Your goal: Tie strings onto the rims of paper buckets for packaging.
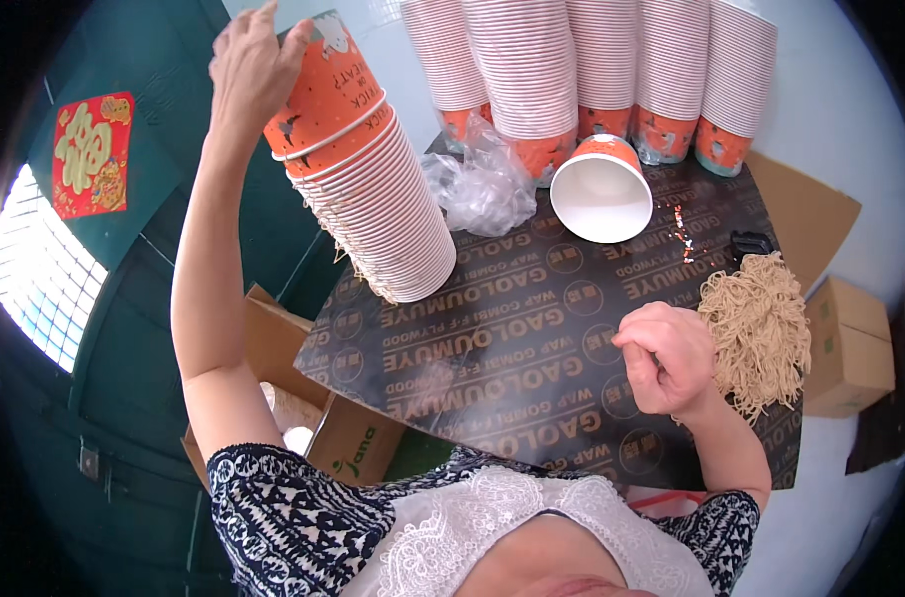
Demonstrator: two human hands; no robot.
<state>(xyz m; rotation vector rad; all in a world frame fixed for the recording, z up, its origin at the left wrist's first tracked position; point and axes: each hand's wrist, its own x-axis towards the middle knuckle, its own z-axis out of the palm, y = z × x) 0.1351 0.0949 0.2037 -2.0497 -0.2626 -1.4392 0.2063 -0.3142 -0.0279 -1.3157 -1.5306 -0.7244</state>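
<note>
My left hand (253, 65) is raised at the upper left, its fingers wrapped round an upside-down orange paper bucket (328, 109) with printed figures. That bucket sits at the top of a tall nested stack of white-rimmed paper buckets (378, 214). Short twine loops hang along the stack's left side. My right hand (666, 356) is curled into a loose fist over the table, just left of a pile of tan twine pieces (756, 333); nothing shows in it. One white-lined bucket (602, 194) lies on its side beyond, its mouth facing me.
Several tall bucket stacks (522, 70) in clear plastic line the far edge of the dark printed board (492, 348). Crumpled plastic (487, 184) lies beside my stack. Small red and white bits (683, 234) and a black object (751, 244) are near the twine. Cardboard boxes (348, 438) stand at both sides.
</note>
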